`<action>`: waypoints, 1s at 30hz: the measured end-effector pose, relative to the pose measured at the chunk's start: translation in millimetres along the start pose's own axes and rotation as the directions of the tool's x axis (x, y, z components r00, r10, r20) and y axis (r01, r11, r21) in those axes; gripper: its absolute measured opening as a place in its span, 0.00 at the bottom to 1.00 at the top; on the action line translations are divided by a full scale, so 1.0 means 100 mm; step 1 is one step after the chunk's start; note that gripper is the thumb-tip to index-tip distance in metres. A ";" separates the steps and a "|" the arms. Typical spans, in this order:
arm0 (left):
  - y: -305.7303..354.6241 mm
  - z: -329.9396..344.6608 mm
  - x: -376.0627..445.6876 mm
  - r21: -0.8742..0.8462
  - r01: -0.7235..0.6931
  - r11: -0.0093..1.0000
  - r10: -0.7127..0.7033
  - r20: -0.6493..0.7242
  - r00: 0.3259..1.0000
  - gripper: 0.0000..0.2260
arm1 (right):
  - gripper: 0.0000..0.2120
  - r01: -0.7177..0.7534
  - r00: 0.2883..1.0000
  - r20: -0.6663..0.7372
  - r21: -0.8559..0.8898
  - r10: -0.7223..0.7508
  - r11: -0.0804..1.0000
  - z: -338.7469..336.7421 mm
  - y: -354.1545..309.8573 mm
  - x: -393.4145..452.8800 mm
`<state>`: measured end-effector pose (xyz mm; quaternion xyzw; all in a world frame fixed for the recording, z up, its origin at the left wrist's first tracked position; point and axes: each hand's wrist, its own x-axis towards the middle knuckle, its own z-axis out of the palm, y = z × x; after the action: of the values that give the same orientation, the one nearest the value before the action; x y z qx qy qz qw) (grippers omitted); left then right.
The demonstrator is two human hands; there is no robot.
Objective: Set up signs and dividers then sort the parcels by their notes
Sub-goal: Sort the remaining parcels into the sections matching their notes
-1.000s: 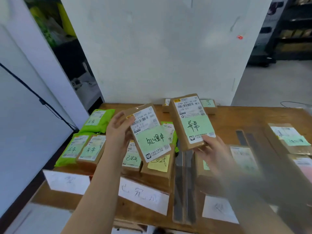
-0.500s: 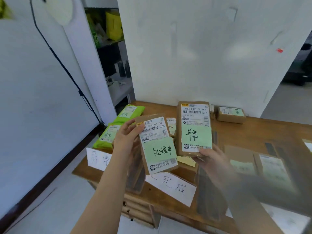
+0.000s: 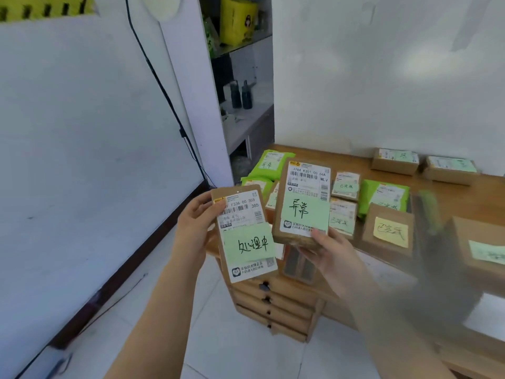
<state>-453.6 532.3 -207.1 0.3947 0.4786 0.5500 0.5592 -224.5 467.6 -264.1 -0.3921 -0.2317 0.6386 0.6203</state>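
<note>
Parcels [image 3: 247, 233] [image 3: 302, 203] — one per hand [image 3: 195, 228] [image 3: 332, 255] — edges nearly touching, above table [image 3: 341, 160] edge

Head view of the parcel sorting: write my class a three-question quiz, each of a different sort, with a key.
1. True or false: the left hand holds the brown parcel with the note 处理中.
2. What colour is the sticky note on the brown box lying on the wooden table?
3. The right hand holds: A a green bag, B the brown parcel noted 异常.

Key: 1 true; 2 yellow; 3 B.
</note>
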 end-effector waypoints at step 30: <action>0.05 -0.30 2.20 0.093 0.077 0.993 -0.073 -0.045 0.996 0.12 | 0.07 -0.001 0.976 -0.218 0.024 0.007 1.000 0.70 0.20 2.04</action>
<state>-497.6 748.7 -231.8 0.3910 0.5300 0.5136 0.5500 -276.8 677.1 -282.4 -0.4527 -0.1538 0.5957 0.6454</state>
